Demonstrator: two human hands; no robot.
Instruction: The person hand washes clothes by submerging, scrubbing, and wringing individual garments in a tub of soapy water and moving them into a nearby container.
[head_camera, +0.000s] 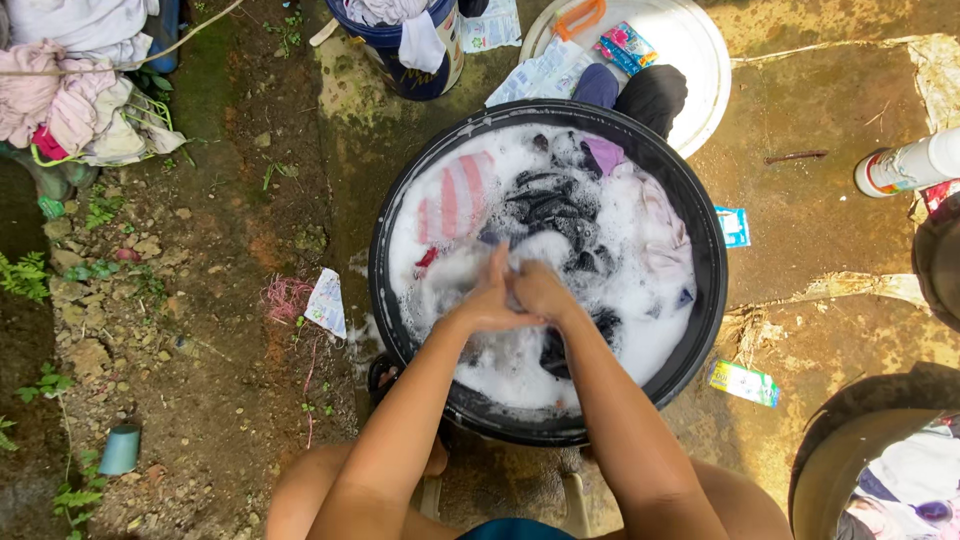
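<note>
1. A round black basin (385, 300) is seen on bare, stained ground, filled with white suds (520, 370) and soaking clothes.
2. The left hand (487, 300) and the right hand (540, 292) are pressed against each other over the middle of the basin, just above the foam.
3. The fingers of the left hand are held together and pointed away from the body; those of the right hand are curled against the left. Whether any cloth is clamped between them cannot be told, since foam and the hands themselves cover that spot.
4. A pink-and-white striped cloth (455, 195) is seen in the far left part of the basin, a heap of dark clothes (555, 205) just beyond the hands, and a pale pink cloth (660, 225) toward the far right wall.
5. A white tub lid (700, 60) is placed behind the basin, with an orange-handled brush (580, 15) and small packets on it.
6. A dark blue bucket (400, 60) with laundry is set at the top, left of the lid.
7. A pile of clothes (70, 90) is heaped at the upper left, and a white bottle (900, 165) is laid on its side at the right edge.
8. Torn sachets (743, 382) are scattered on the ground near the basin.
</note>
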